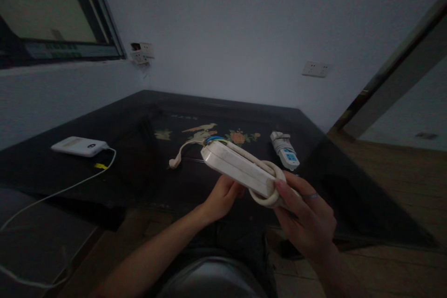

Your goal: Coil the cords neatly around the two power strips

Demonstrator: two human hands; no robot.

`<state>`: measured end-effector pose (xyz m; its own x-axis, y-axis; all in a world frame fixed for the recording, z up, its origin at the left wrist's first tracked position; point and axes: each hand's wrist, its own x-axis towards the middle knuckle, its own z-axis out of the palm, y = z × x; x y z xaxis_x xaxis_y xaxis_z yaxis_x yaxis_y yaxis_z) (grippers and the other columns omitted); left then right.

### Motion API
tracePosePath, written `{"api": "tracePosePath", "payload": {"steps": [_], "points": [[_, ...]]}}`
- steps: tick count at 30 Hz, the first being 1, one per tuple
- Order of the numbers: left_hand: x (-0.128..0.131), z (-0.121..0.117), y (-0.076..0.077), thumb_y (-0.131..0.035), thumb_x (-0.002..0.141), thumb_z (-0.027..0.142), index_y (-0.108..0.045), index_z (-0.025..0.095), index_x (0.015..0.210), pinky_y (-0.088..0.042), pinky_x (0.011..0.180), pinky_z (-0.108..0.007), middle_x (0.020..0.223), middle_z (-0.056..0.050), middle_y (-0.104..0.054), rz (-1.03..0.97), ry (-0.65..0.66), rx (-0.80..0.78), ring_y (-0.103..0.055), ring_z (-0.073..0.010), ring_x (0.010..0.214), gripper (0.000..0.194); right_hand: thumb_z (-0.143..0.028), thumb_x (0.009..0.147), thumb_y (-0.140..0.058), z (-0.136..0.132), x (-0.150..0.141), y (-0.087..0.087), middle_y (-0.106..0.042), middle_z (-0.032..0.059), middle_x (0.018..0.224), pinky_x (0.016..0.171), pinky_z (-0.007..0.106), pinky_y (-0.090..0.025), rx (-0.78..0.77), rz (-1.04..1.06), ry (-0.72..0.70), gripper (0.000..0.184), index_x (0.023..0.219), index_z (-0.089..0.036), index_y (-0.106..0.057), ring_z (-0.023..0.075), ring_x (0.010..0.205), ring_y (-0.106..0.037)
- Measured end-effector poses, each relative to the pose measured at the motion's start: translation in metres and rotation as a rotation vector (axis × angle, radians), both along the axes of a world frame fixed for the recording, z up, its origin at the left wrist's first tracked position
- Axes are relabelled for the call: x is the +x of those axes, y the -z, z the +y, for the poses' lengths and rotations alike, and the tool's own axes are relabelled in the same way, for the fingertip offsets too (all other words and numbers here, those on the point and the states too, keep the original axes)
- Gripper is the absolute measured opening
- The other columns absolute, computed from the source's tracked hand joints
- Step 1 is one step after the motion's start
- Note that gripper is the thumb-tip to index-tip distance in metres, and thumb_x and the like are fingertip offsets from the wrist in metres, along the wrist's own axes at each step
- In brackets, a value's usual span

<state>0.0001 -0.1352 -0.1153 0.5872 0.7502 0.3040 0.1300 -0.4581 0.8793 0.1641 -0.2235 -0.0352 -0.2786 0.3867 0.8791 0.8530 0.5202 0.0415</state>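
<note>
A white power strip (240,167) is held tilted above the table, its far end pointing left. Thick off-white cable runs along its upper edge and loops round its near end. My right hand (309,212), with a ring on one finger, is closed on that end and the cable loop (268,200). Just below the strip's middle, my left hand (223,198) has its fingers curled in; the strip partly hides them, and what they hold cannot be made out. Blue and yellow-green wires (214,139) show at the far end, near a loose off-white cable piece (178,153).
The black table (146,181) has a painted bird and flowers. A smaller power strip (284,151) with a wound cord lies at right. At left is a white power bank-like device (80,146) with a cable trailing off the edge. Wall sockets (316,69) are behind.
</note>
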Motion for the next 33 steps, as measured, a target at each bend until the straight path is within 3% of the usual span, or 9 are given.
{"api": "tracePosePath", "payload": {"steps": [3, 6, 13, 17, 23, 33], "points": [[-0.002, -0.003, -0.009, -0.023, 0.091, 0.060, -0.046, 0.018, 0.062, -0.040, 0.058, -0.025, 0.058, 0.000, -0.047, -0.043, -0.056, -0.068, -0.044, -0.0129, 0.058, 0.057, -0.009, 0.082, -0.062, 0.004, 0.003, 0.004, -0.067, 0.0084, 0.106, 0.064, 0.026, -0.055, 0.038, -0.003, -0.016, 0.062, 0.137, -0.030, -0.044, 0.0198, 0.087, -0.069], [-0.003, -0.006, -0.017, -0.026, 0.093, 0.056, -0.044, 0.018, 0.062, -0.035, 0.057, -0.023, 0.058, 0.002, -0.044, -0.063, -0.033, -0.056, -0.041, -0.0111, 0.056, 0.052, -0.008, 0.079, -0.065, 0.006, 0.009, 0.003, -0.067, 0.0079, 0.108, 0.068, 0.026, -0.056, 0.082, 0.020, 0.031, 0.068, 0.139, -0.031, -0.042, 0.0193, 0.089, -0.068], [-0.012, -0.018, -0.028, -0.032, 0.097, 0.040, -0.048, 0.018, 0.075, -0.034, 0.055, -0.021, 0.062, 0.004, -0.043, -0.026, -0.151, -0.050, -0.043, -0.0101, 0.057, 0.035, -0.013, 0.072, -0.076, 0.011, 0.040, -0.012, -0.070, 0.0060, 0.107, 0.071, 0.027, -0.057, 0.231, 0.079, 0.284, 0.076, 0.139, -0.030, -0.045, 0.0204, 0.086, -0.070], [-0.021, -0.031, -0.031, -0.033, 0.098, 0.032, -0.052, 0.017, 0.074, -0.036, 0.056, -0.021, 0.064, 0.002, -0.052, 0.160, -0.148, 0.233, -0.050, -0.0102, 0.058, 0.033, -0.018, 0.076, -0.074, 0.008, 0.057, -0.017, -0.069, 0.0068, 0.111, 0.078, 0.032, -0.056, 0.151, 0.115, 0.396, 0.072, 0.140, -0.028, -0.043, 0.0217, 0.091, -0.069], [-0.029, -0.045, -0.051, -0.040, 0.095, 0.020, -0.054, 0.017, 0.075, -0.035, 0.050, -0.023, 0.063, 0.002, -0.057, 0.252, -0.102, 0.741, -0.054, -0.0110, 0.053, 0.024, -0.023, 0.084, -0.065, 0.004, 0.070, -0.006, -0.065, 0.0084, 0.119, 0.086, 0.034, -0.054, -0.110, 0.113, 0.380, 0.062, 0.141, -0.026, -0.041, 0.0225, 0.101, -0.065], [-0.043, -0.036, -0.098, -0.047, 0.094, 0.021, -0.056, 0.017, 0.076, -0.031, 0.046, -0.026, 0.057, 0.003, -0.054, 0.271, -0.149, 1.140, -0.046, -0.0109, 0.048, 0.020, -0.020, 0.087, -0.059, 0.003, 0.066, 0.015, -0.064, 0.0084, 0.116, 0.080, 0.035, -0.056, -0.501, -0.038, 0.314, 0.059, 0.142, -0.027, -0.038, 0.0235, 0.098, -0.065]]}}
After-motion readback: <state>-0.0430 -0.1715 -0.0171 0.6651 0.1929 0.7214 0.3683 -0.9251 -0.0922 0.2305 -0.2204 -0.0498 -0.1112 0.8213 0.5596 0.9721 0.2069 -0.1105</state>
